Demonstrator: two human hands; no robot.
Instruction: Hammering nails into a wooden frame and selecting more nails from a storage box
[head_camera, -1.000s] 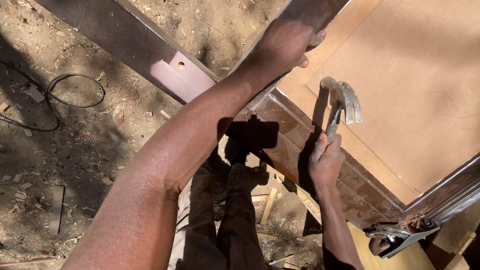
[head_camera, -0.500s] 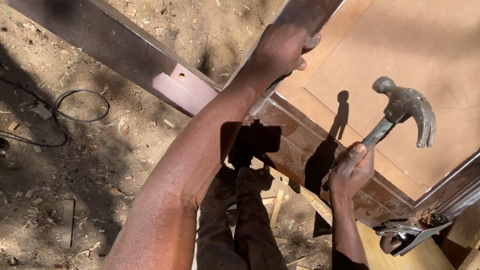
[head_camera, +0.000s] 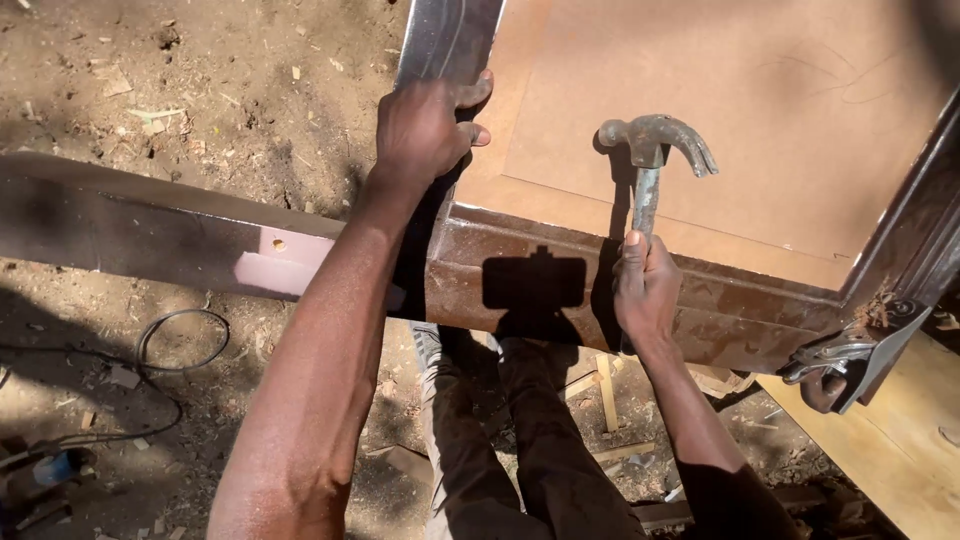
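A black cable (head_camera: 170, 345) lay on the dirt far to my left. My left hand (head_camera: 425, 125) was clamped round the metal frame's (head_camera: 445, 40) upright, steadying it. My right hand (head_camera: 645, 290) was closed on the claw hammer (head_camera: 655, 140), raised over the brown board (head_camera: 750, 110) set in the frame. The corner looked seated, with hammering seemingly unfinished. A locking clamp (head_camera: 845, 360) bit the right edge; open board lay beyond.

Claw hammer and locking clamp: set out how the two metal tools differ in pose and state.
The claw hammer stands upright in the right hand, head above the board; the locking clamp has no hand on it and sits at the frame's right corner. The hammer hangs free of the wood, while the clamp bites the dark frame. The hammer shows whole; the clamp is partly hidden. Both are worn grey metal.
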